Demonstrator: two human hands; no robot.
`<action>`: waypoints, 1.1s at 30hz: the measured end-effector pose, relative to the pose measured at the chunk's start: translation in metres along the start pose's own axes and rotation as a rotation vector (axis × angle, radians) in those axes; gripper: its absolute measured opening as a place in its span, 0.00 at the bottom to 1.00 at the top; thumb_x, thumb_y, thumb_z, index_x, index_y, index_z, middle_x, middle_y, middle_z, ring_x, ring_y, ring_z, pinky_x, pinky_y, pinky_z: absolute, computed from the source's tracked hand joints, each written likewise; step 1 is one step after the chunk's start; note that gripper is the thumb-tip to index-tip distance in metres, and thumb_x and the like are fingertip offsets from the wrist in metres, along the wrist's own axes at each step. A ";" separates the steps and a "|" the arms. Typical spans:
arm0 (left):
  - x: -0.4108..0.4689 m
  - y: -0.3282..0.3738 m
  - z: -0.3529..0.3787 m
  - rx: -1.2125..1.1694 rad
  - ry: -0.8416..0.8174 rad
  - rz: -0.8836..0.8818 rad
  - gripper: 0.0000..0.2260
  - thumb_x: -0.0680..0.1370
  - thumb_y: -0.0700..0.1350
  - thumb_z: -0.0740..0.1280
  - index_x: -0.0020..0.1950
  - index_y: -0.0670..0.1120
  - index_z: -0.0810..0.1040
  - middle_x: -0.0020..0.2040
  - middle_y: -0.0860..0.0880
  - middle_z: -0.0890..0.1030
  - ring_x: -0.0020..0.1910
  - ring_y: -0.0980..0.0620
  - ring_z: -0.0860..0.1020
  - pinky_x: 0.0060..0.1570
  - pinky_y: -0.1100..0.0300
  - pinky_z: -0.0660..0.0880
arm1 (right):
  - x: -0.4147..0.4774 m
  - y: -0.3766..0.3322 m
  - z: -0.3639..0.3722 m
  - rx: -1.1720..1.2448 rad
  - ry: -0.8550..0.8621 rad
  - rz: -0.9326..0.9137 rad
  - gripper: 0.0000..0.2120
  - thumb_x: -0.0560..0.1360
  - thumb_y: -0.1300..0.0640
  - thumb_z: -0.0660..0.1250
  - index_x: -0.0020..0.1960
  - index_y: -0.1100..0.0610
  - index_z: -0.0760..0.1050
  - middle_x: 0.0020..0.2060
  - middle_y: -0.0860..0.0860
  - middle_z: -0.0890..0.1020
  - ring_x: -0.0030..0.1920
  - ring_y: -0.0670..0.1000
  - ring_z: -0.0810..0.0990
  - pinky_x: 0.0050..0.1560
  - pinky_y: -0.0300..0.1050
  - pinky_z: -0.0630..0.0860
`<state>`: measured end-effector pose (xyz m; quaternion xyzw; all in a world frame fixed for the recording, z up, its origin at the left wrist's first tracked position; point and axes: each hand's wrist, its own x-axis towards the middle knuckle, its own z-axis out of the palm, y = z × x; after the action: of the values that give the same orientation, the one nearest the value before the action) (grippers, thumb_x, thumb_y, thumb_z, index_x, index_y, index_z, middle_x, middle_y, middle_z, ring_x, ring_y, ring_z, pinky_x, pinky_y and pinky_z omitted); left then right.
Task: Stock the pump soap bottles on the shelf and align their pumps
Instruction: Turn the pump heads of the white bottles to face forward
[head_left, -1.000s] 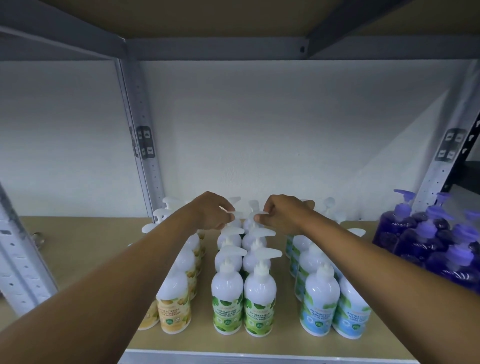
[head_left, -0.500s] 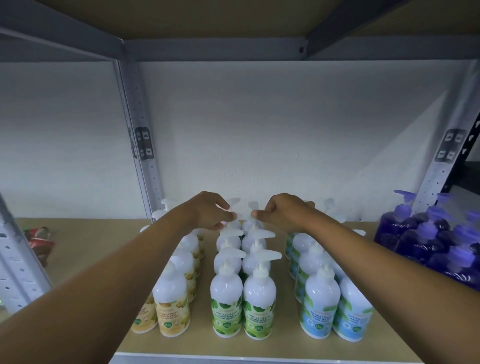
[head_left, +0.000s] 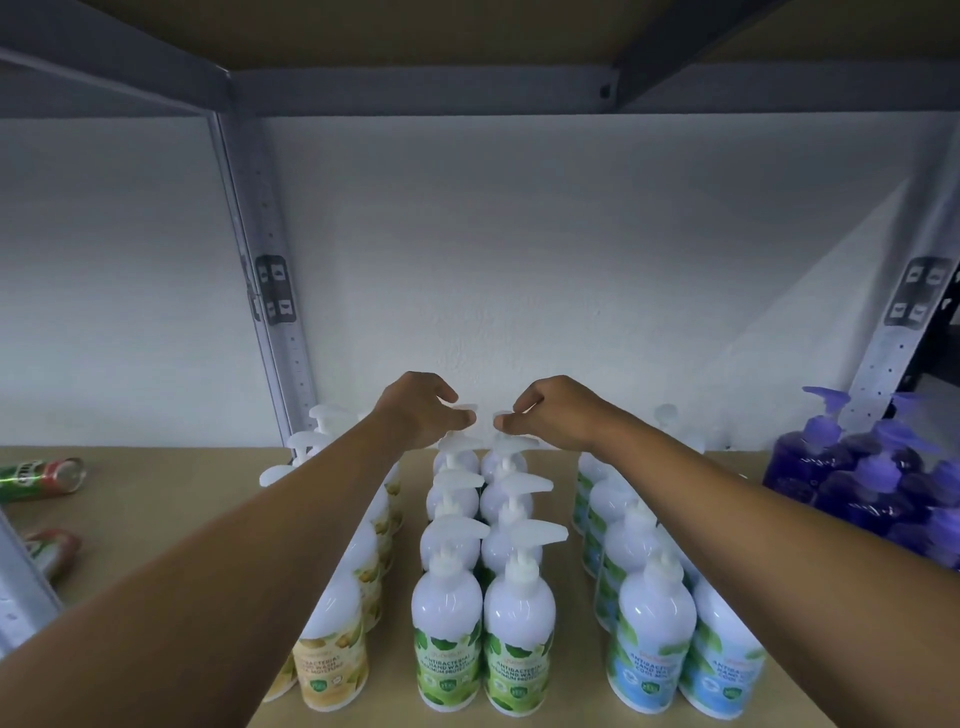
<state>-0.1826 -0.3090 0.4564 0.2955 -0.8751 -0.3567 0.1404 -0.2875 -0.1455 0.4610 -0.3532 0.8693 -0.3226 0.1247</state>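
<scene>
- Nearest to you, at the lower centre of the frame, the green-label bottles (head_left: 448, 618) stand upright in two close columns that run away from you on the shelf (head_left: 156, 525). Each has a white body, a green label with leaves and a white pump. The nozzles you can see point toward the right of the frame.
- Just left of them stands a column of yellow-label bottles (head_left: 332, 649), partly hidden by your left forearm. Their rear nozzles seem to point left.
- To the right stand the blue-label bottles (head_left: 655, 629), also white, partly under your right forearm.
- Further back, at the left edge, two red-and-green cans (head_left: 44, 475) lie on their sides.
- At the right edge, a group of purple bottles (head_left: 852, 499) with purple pumps stands apart from the white ones.
- At the far end of the green columns, your left hand (head_left: 418, 413) pinches the back-left pump (head_left: 466, 409) between the thumb and curled fingers.
- Your right hand (head_left: 556, 413) pinches the back-right pump (head_left: 503, 417) in the same way. The two hands are near each other but apart.
- Behind everything are a white wall (head_left: 571, 260) and a grey metal upright (head_left: 270, 312).
</scene>
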 end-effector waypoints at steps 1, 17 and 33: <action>0.002 -0.001 0.001 0.021 0.005 0.012 0.16 0.73 0.53 0.77 0.57 0.49 0.82 0.54 0.49 0.82 0.49 0.49 0.82 0.54 0.55 0.80 | 0.001 0.000 0.000 0.019 -0.013 0.002 0.29 0.73 0.42 0.73 0.59 0.68 0.78 0.46 0.58 0.80 0.51 0.58 0.80 0.62 0.49 0.72; 0.010 -0.004 0.003 -0.026 -0.081 0.042 0.10 0.79 0.39 0.70 0.59 0.48 0.83 0.48 0.49 0.80 0.37 0.55 0.77 0.34 0.66 0.72 | 0.006 -0.004 -0.009 0.041 -0.112 0.058 0.13 0.77 0.64 0.67 0.60 0.55 0.81 0.55 0.52 0.83 0.51 0.51 0.79 0.42 0.36 0.71; 0.004 -0.009 0.005 -0.027 -0.031 0.051 0.12 0.78 0.47 0.72 0.61 0.51 0.81 0.53 0.46 0.83 0.45 0.47 0.81 0.47 0.56 0.79 | 0.005 0.002 -0.015 0.154 -0.118 0.074 0.17 0.81 0.60 0.63 0.69 0.53 0.75 0.59 0.51 0.81 0.53 0.50 0.80 0.50 0.39 0.74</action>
<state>-0.1841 -0.3138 0.4473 0.2658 -0.8795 -0.3692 0.1398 -0.2984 -0.1406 0.4710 -0.3285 0.8456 -0.3622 0.2143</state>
